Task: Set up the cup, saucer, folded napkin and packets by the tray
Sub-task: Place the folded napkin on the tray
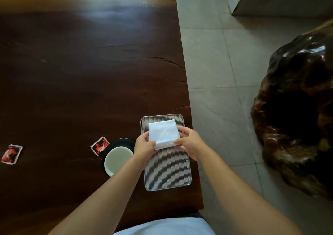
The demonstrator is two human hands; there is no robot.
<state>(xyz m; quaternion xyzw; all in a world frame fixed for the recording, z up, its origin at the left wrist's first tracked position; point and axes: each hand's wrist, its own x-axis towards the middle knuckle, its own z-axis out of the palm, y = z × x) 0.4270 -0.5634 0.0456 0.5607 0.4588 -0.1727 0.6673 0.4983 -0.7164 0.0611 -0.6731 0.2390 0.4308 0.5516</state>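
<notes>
Napkin placement is occupying you: your left hand (pixel 145 145) and right hand (pixel 189 141) are pinching the folded napkin (pixel 164 132) at its near corners, over the far half of the tray (pixel 167 173), lifted or resting I cannot tell. The cup (pixel 118 159) is sitting on its saucer (pixel 124 141) just left of the tray, with one packet (pixel 99 145) just beside the saucer and another packet (pixel 11 154) lying well apart on the worktop (pixel 81 72). Next, I judge, you are needing to lay the napkin flat beside the tray.
</notes>
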